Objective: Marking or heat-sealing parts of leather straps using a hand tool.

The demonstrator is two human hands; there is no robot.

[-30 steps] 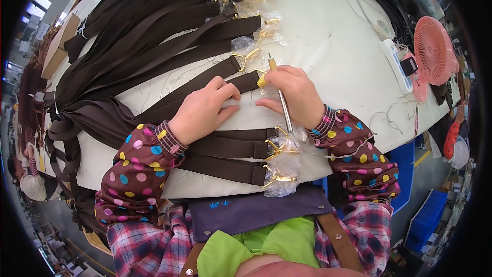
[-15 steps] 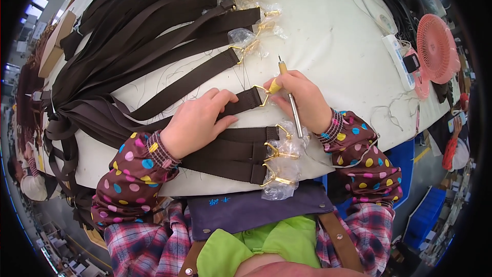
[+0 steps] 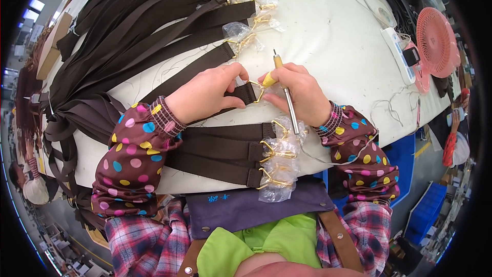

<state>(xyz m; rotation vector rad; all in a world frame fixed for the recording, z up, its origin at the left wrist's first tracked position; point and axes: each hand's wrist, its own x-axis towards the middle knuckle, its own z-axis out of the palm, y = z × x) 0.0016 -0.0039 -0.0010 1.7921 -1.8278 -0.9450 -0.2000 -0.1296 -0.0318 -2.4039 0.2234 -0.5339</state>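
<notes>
My left hand (image 3: 207,90) grips the end of a dark brown strap (image 3: 245,92), its thumb and index finger beside a gold buckle (image 3: 260,91) at that end. Curled around a slim pen-like tool (image 3: 290,113) with a metal shaft and yellowish upper part, my right hand (image 3: 300,92) is at the buckle, partly hiding it and some clear plastic. Below both hands several straps (image 3: 220,149) lie with gold buckles wrapped in clear bags (image 3: 279,174); more dark straps (image 3: 118,31) with bagged buckles stretch above.
At the right of the white table (image 3: 328,41) stand a pink fan (image 3: 434,41), a white power strip (image 3: 397,54), loose cables and dark straps. A cardboard box (image 3: 54,46) sits at the far left. Blue bins (image 3: 425,213) are below the table. Co-workers (image 3: 457,149) appear at both rims.
My left hand first drew back slightly, then moved up and right to the strap's buckled end. My right hand shifted slightly right with the tool. The held buckle has dropped lower.
</notes>
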